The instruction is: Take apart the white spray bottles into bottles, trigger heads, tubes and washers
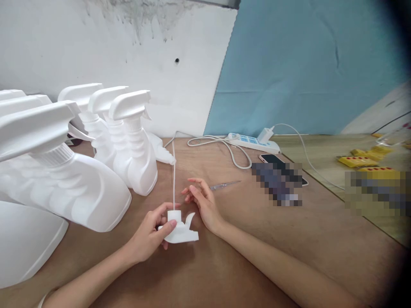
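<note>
My left hand (150, 231) is closed around a white trigger sprayer head (181, 233), thumb on its near side. The sprayer is upside down, its nozzle pointing right and its thin dip tube (174, 179) standing straight up. Just right of the tube, my right hand (204, 203) hovers with fingers partly curled and apart, holding nothing that I can see. Behind it on the table lies a slim pointed tool (224, 185), partly hidden by the fingers. A white bottle (162, 149) lies on its side beyond the tube, its neck toward me.
Several white spray bottles (138, 158) with trigger heads stand along the left side. At the back are a power strip (253, 143) and a looped white cable (218, 139). A phone (272, 160) lies to the right, beside a blurred patch. Yellow items (359, 161) sit past the table's right edge.
</note>
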Demonstrator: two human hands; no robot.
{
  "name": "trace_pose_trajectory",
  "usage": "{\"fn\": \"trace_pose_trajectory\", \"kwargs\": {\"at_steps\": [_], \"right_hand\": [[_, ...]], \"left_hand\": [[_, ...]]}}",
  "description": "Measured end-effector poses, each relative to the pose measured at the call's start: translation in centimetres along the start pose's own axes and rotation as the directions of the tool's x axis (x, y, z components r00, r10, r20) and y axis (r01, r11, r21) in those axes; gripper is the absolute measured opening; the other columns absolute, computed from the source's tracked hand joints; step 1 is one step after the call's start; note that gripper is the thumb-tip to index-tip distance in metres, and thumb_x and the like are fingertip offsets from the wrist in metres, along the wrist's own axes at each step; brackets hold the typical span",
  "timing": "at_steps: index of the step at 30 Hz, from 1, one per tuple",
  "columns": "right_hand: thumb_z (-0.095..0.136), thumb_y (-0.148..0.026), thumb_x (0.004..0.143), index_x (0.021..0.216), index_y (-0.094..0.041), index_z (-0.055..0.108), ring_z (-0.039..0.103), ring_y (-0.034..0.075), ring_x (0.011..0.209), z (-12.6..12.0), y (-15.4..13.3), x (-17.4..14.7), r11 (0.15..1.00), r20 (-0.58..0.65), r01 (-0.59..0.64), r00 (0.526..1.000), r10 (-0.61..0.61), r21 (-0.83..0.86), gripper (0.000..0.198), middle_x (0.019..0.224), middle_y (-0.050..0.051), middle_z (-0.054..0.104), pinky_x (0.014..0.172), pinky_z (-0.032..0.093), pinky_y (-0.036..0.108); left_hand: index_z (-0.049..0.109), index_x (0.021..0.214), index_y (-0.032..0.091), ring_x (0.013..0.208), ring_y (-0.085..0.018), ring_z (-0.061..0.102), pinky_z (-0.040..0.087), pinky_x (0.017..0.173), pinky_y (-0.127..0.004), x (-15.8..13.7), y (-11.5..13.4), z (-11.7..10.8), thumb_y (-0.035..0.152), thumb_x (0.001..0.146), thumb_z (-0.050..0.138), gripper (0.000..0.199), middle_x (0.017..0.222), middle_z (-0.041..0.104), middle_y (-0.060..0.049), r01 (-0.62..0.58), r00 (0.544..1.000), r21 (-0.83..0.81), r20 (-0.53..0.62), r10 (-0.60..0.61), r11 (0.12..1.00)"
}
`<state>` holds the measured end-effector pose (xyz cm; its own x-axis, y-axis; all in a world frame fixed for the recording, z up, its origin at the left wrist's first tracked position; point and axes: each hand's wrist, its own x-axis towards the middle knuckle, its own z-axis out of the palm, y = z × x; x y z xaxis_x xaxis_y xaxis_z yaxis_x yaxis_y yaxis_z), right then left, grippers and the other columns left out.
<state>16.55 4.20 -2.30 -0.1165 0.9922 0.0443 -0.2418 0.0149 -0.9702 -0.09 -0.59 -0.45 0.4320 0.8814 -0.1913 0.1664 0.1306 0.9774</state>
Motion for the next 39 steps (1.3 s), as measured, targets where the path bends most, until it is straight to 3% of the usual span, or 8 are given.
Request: {"fn": "trace_pose_trajectory", "kwargs": {"at_steps": [5,10,13,17,21,25,33,39], "right_hand": [[0.052,-0.035,0.080,0.113,-0.027,0.043,0.053,0.009,0.059,0.13,-0.54,-0.09,0.999,0.032,0.025,0.999,-0.025,-0.025,0.035,0.080,-0.002,0.061,0.061,0.042,0.023],[0.056,-0.032,0.076,0.095,-0.021,0.054,0.053,0.010,0.061,0.29,-0.87,-0.02,0.991,0.060,-0.005,0.998,0.013,-0.135,0.022,0.077,0.000,0.062,0.063,0.043,0.024],[0.056,-0.031,0.076,0.091,-0.019,0.055,0.054,0.010,0.062,0.33,-0.89,0.07,0.985,0.083,-0.010,0.996,0.025,-0.174,0.019,0.074,0.001,0.063,0.063,0.043,0.025],[0.054,-0.031,0.077,0.090,-0.019,0.057,0.054,0.010,0.062,0.23,-0.67,0.06,0.978,0.159,-0.010,0.986,0.044,-0.206,0.018,0.071,0.001,0.064,0.062,0.043,0.025],[0.053,-0.032,0.079,0.090,-0.019,0.057,0.057,0.012,0.067,0.16,-0.46,-0.16,0.973,0.218,-0.007,0.974,0.059,-0.231,0.018,0.071,0.001,0.063,0.063,0.043,0.026],[0.052,-0.033,0.079,0.090,-0.019,0.057,0.057,0.012,0.069,0.16,-0.52,-0.35,0.970,0.232,-0.004,0.971,0.062,-0.242,0.018,0.074,0.001,0.063,0.063,0.043,0.026],[0.048,-0.035,0.083,0.097,-0.019,0.058,0.052,0.010,0.063,0.04,-0.56,-0.22,0.963,0.240,0.035,0.970,0.031,-0.266,0.024,0.080,0.003,0.065,0.063,0.043,0.025],[0.045,-0.035,0.084,0.103,-0.020,0.057,0.052,0.010,0.063,-0.26,-0.64,0.18,0.968,0.236,0.023,0.971,0.038,-0.249,0.027,0.086,0.003,0.066,0.065,0.043,0.026]], "left_hand": [[0.033,0.123,0.020,0.046,-0.008,0.048,0.043,0.040,-0.018,-0.56,-0.11,0.48,0.043,0.080,0.047,0.051,0.063,0.049,0.002,0.048,0.987,-0.072,0.156,-0.036,0.996],[0.032,0.123,0.018,0.052,-0.011,0.051,0.045,0.043,-0.021,-0.79,0.11,0.67,0.044,0.080,0.046,0.052,0.067,0.055,0.000,0.065,0.965,-0.017,0.257,-0.058,0.998],[0.034,0.122,0.018,0.062,-0.014,0.054,0.045,0.052,-0.023,-0.86,0.22,0.68,0.042,0.080,0.046,0.050,0.074,0.059,-0.003,0.005,0.967,0.130,0.251,-0.038,0.991],[0.039,0.119,0.021,0.076,-0.018,0.051,0.039,0.073,-0.031,-0.84,0.27,0.59,0.041,0.078,0.051,0.047,0.074,0.063,-0.001,-0.131,0.969,0.429,0.245,0.024,0.894],[0.039,0.118,0.024,0.080,-0.018,0.050,0.030,0.085,-0.036,-0.62,0.42,0.53,0.043,0.075,0.055,0.050,0.072,0.065,0.002,-0.176,0.948,0.468,0.318,0.020,0.866],[0.038,0.117,0.023,0.065,-0.013,0.052,0.025,0.089,-0.037,-0.54,0.72,0.64,0.044,0.071,0.060,0.055,0.073,0.066,0.004,-0.155,0.933,0.421,0.361,-0.009,0.894],[0.039,0.117,0.022,0.071,-0.014,0.049,0.031,0.077,-0.031,-0.49,0.58,0.73,0.036,0.072,0.059,0.051,0.070,0.064,0.004,-0.134,0.955,0.422,0.295,0.003,0.897],[0.036,0.117,0.019,0.065,-0.011,0.051,0.036,0.064,-0.023,-0.46,0.49,0.97,0.032,0.074,0.057,0.049,0.069,0.059,0.003,-0.078,0.971,0.276,0.237,0.011,0.958]]}}
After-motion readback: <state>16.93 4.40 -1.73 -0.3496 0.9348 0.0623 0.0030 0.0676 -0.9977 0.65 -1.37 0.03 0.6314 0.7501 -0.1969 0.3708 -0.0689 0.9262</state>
